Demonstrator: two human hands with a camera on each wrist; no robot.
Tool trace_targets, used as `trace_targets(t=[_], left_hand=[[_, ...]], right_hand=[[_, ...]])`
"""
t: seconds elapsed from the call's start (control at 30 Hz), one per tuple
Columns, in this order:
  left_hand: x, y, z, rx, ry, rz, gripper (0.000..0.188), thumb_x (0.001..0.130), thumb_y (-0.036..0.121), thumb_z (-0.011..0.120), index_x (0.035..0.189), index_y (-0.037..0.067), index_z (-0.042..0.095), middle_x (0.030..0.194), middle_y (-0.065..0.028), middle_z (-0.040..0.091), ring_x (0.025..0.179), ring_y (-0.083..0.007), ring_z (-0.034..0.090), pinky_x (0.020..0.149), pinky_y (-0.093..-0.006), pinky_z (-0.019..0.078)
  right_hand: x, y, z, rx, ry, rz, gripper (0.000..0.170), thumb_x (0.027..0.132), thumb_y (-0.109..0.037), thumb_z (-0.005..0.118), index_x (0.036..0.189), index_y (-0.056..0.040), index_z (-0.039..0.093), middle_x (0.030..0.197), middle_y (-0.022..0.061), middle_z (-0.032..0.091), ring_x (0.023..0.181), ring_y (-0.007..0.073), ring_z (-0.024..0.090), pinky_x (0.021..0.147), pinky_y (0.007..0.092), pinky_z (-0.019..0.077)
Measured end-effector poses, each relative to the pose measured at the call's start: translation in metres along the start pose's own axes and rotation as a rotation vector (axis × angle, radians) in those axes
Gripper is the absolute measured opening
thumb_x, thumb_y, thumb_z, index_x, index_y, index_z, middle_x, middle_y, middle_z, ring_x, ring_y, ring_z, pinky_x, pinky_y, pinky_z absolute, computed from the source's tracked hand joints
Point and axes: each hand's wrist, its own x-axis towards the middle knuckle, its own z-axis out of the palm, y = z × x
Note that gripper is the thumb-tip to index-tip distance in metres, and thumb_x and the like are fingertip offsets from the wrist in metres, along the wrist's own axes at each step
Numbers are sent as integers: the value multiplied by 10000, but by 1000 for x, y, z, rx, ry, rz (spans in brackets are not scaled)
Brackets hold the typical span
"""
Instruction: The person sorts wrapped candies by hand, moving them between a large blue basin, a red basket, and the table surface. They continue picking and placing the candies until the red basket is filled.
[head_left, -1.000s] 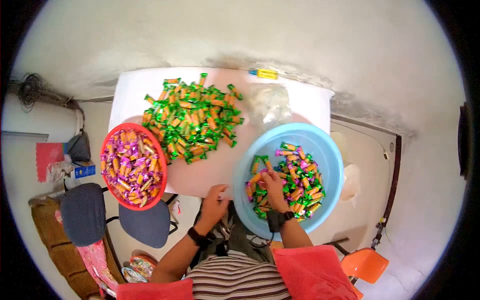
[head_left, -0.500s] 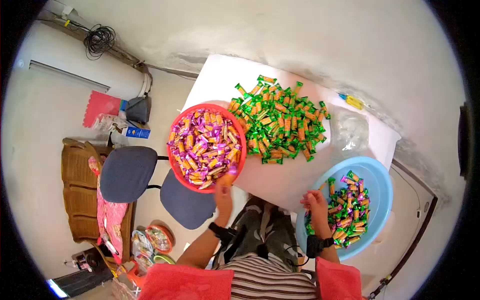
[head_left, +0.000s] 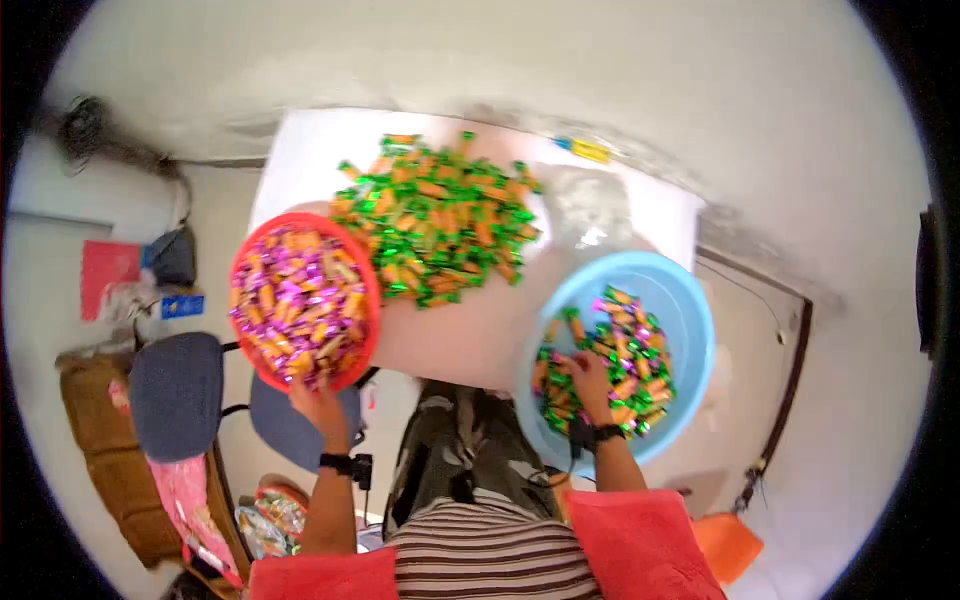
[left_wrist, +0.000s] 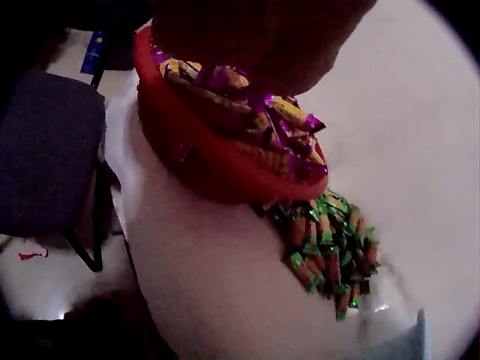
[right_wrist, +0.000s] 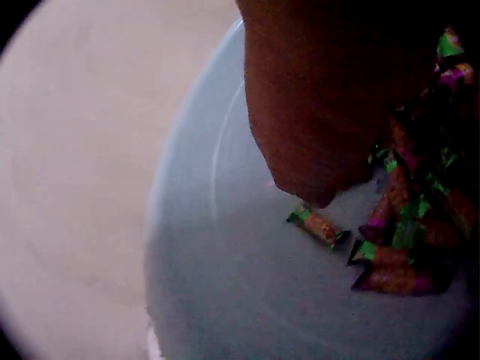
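A red basin on the table's left side is heaped with purple-and-orange wrapped candies. My left hand reaches over its near rim, fingertips among these candies; in the left wrist view the dark hand covers part of the heap. On the right, a light blue basin contains mixed green-wrapped and purple-wrapped candies. Inside it, my right hand is over the left part of the mix. The right wrist view shows that hand above a single green-wrapped candy, its fingertips hidden.
A large pile of green-wrapped candies covers the back of the white table. Clear plastic bags and a yellow-and-blue item lie behind the blue basin. Dark chairs stand at the left.
My left hand went from the table's front edge to the red basin and is now at its near rim. My right hand drew back to the blue basin's edge, then returned over the candies inside.
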Motion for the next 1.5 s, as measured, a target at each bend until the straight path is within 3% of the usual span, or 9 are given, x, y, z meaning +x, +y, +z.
trace_targets(t=[0.1, 0.3, 0.53, 0.77, 1.0, 1.1, 1.2, 1.3, 1.5], left_hand=[[-21, 6, 10, 186, 158, 209, 425, 761, 130, 566, 1146, -7, 448, 1158, -233, 425, 1094, -365, 367, 930, -435, 272], [-52, 73, 29, 130, -99, 280, 410, 757, 100, 539, 1144, -3, 451, 1240, -236, 337, 1143, -360, 318, 960, -431, 232], [-91, 106, 68, -60, -364, 268, 313, 746, 79, 542, 1055, 36, 515, 1194, -187, 405, 1105, -332, 365, 943, -407, 272], [-109, 179, 89, -340, -734, 323, 333, 729, 62, 573, 1052, 21, 504, 1133, -156, 468, 1049, -307, 439, 910, -368, 344], [-99, 192, 88, -569, -842, 154, 343, 785, 115, 567, 1107, 38, 477, 1044, -127, 504, 902, -242, 517, 768, -288, 427], [-84, 160, 62, -531, -736, 66, 286, 809, 133, 546, 1072, 29, 500, 990, -117, 531, 871, -228, 532, 745, -283, 430], [-66, 74, 52, -585, -322, -286, 190, 844, 96, 497, 1018, 30, 534, 916, -34, 563, 802, -114, 507, 723, -251, 414], [-24, -3, 10, -235, 268, -173, 181, 815, 102, 550, 979, 27, 528, 863, -26, 542, 780, -133, 511, 706, -258, 428], [40, -92, -15, -626, 727, -528, 185, 805, 117, 568, 948, 10, 518, 858, -44, 537, 753, -149, 501, 678, -270, 427]], right_hand=[[6, 15, 3, -242, 87, -261, 176, 727, -159, 588, 843, -27, 578, 768, 115, 583, 772, 279, 552, 658, 375, 442], [21, 16, 35, -631, -196, -145, 235, 679, -186, 610, 866, -57, 551, 851, 92, 555, 845, 280, 528, 683, 443, 409], [28, 19, 30, -665, -94, -215, 265, 658, -192, 632, 875, -65, 548, 833, 95, 552, 855, 273, 522, 712, 445, 405], [16, -54, -45, 1029, -139, 336, 192, 805, -115, 526, 955, -2, 487, 871, 36, 545, 794, 130, 546, 704, 258, 450], [-15, -110, -12, 1125, -384, 359, 199, 806, -128, 540, 941, 5, 482, 861, 69, 568, 774, 150, 567, 686, 264, 464], [-22, -130, 13, 1014, -538, 294, 206, 807, -101, 552, 966, 1, 471, 849, 79, 569, 751, 145, 566, 696, 276, 465], [-22, -133, 32, 890, -533, 139, 205, 806, -103, 558, 963, -1, 475, 836, 71, 571, 720, 142, 566, 681, 266, 462], [-22, -122, 39, 727, -471, 7, 210, 804, -112, 565, 967, -8, 481, 829, 60, 573, 702, 137, 566, 649, 255, 457], [-24, -135, 22, 723, -426, 130, 205, 805, -147, 569, 951, -20, 503, 807, 47, 574, 681, 123, 564, 575, 231, 430]])
